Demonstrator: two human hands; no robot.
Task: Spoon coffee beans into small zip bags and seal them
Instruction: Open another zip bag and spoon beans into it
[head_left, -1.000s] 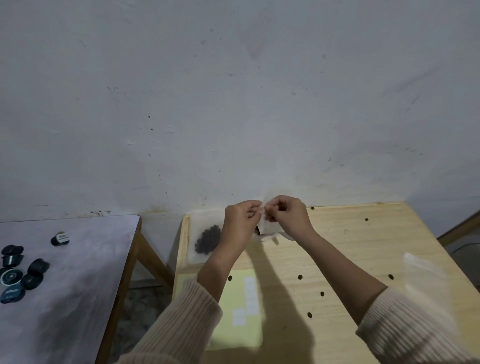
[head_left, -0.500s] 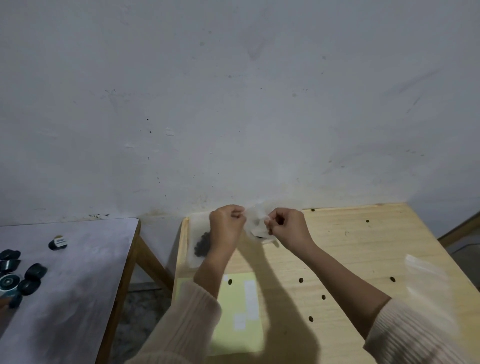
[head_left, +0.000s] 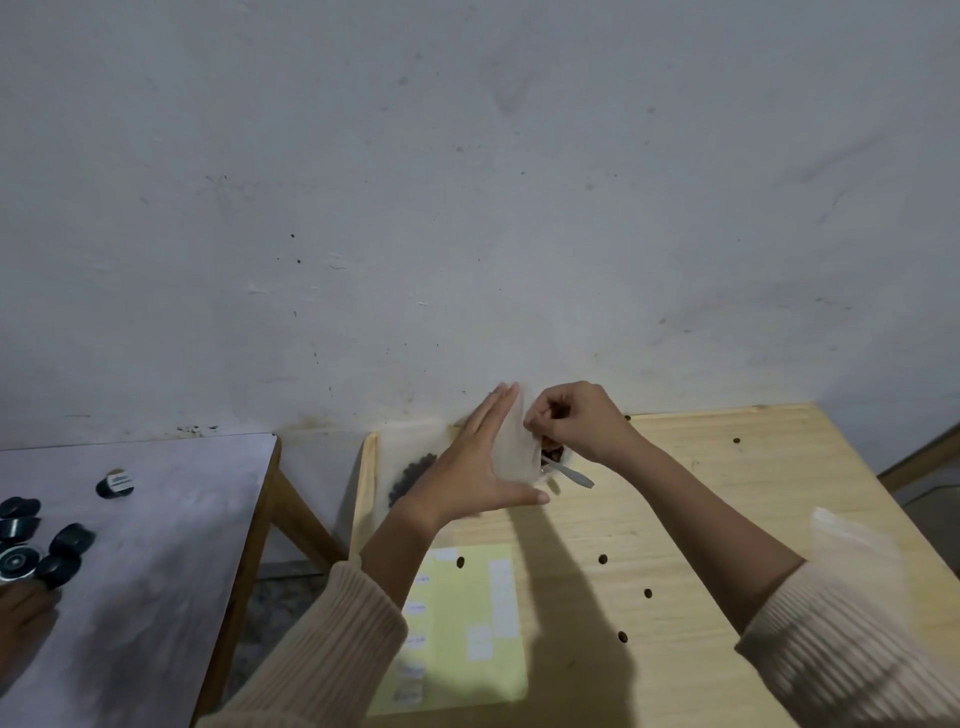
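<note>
at the far edge of the pale wooden table with dark holes (head_left: 779, 467), close to the grey wall, the left hand (head_left: 467, 470) is held flat. its fingers are straight and together and its thumb is spread wide, with the palm against a small clear zip bag (head_left: 511, 452) raised above the tabletop. the right hand (head_left: 576, 423) has its fingers curled and pinches the bag's upper edge from the other side. just below that hand a small metal spoon (head_left: 569, 473) lies with its bowl among brown coffee beans (head_left: 551, 456); what holds them is too hidden to tell. behind the left hand a second clear bag of dark beans (head_left: 410, 475) lies on the table. nearer the person lies a yellow sheet with white labels (head_left: 457, 644), and another clear bag (head_left: 852, 538) sits by the right sleeve. on the grey table (head_left: 156, 571) to the left stand dark round capsules (head_left: 67, 540).
</note>
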